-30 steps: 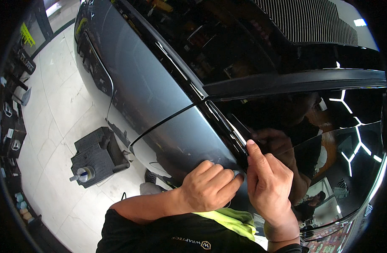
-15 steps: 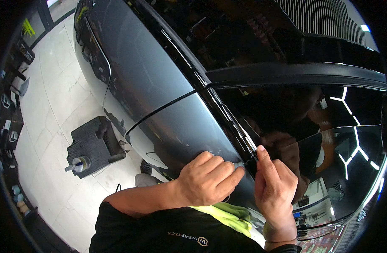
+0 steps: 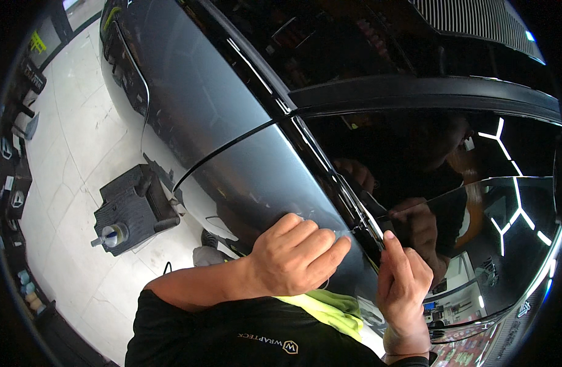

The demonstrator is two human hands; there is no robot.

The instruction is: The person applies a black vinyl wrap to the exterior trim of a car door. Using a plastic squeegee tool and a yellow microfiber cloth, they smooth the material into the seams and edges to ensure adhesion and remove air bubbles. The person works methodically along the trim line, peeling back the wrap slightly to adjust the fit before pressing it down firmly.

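Note:
My left hand (image 3: 298, 255) is closed in a fist against the grey door panel (image 3: 262, 183) of a car. A thin, clear, film-like sliver (image 3: 344, 233) shows by its curled fingertips; what lies inside the fist is hidden. My right hand (image 3: 404, 275) is closed in a pinch, forefinger stretched forward, at the glossy black trim strip (image 3: 318, 147) below the dark side window (image 3: 409, 153). A narrow bright line runs along the strip up to that fingertip; whether it is a reflection or a held thing, I cannot tell.
A black stepped plastic stool (image 3: 137, 208) stands on the pale tiled floor (image 3: 67, 165) to the left, with a clear container (image 3: 114, 235) on it. A yellow-green cloth (image 3: 324, 312) hangs at my waist. Dark shelving (image 3: 14, 183) lines the far left.
My right hand has slid slightly down along the trim strip, toward me. My left hand stays closed at nearly the same place on the panel. The view has shifted a little.

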